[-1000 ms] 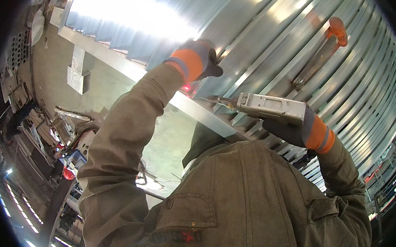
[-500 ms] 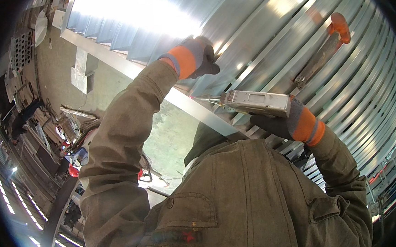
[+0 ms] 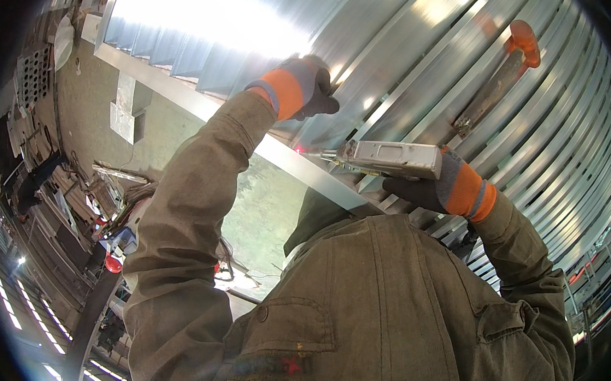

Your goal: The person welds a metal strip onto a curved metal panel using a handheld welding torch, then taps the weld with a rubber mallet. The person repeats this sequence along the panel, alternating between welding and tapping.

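My right hand (image 3: 454, 186), in a grey and orange glove, is wrapped round a boxy silver handheld laser welding gun (image 3: 399, 157). The gun's thin nozzle points left, and a small red light spot shows on the metal frame edge (image 3: 311, 170) at its tip. In a matching glove, my left hand (image 3: 302, 89) rests with curled fingers on the shiny metal slats (image 3: 410, 63), just above that edge. What its fingers close on, if anything, is hidden. To the right, a tool with an orange grip (image 3: 524, 42) and a dark worn shaft lies across the slats.
Beyond the frame's left side is a concrete floor with a pale box-shaped metal piece (image 3: 123, 110). A perforated metal plate (image 3: 32, 76) and cluttered scrap stand farther left. A red helmet-like object (image 3: 114, 263) shows at the lower left. Strong glare covers the upper slats.
My right hand and the welding gun have shifted slightly left. The red spot at the nozzle looks brighter. My left hand stays in place.
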A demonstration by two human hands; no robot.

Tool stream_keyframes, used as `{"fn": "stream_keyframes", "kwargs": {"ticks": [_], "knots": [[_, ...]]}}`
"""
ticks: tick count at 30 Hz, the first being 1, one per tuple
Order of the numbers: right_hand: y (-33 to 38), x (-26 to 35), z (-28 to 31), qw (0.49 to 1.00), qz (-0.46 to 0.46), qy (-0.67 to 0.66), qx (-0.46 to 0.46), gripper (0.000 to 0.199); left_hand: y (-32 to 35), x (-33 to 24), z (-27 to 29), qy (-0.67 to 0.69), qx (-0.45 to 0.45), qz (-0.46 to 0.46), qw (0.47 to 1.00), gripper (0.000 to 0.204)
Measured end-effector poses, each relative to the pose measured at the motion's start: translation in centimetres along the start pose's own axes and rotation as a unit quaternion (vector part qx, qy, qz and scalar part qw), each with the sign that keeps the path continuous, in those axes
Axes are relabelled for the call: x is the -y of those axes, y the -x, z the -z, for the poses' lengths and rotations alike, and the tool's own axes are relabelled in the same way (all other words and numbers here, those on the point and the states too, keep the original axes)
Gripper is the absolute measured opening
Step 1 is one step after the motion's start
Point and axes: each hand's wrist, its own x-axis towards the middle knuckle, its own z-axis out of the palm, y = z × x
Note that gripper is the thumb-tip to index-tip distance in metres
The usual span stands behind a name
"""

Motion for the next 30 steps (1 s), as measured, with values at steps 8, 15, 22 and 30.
{"fn": "stream_keyframes", "kwargs": {"ticks": [8, 15, 22, 30], "knots": [[-0.5, -1.8, -0.3, 0.995, 0.091, -0.044, 0.021, 0.042, -0.7, -0.4, 0.4, -0.060, 0.032, 0.009, 0.998, 0.043], [0.1, -1.2, 0.1, 0.997, -0.033, -0.032, 0.057, 0.041, -0.6, -0.3, 0.3, -0.042, 0.037, 0.023, 0.998, 0.046], [-0.1, -0.3, -0.2, 0.971, -0.029, -0.227, 0.065, 0.048, 0.3, -0.7, 0.3, -0.120, -0.019, -0.015, 0.993, 0.034], [-0.5, -0.8, -0.8, 0.970, -0.029, -0.225, 0.084, 0.056, 1.0, -0.8, 0.4, -0.107, -0.068, -0.048, 0.991, 0.036]]}}
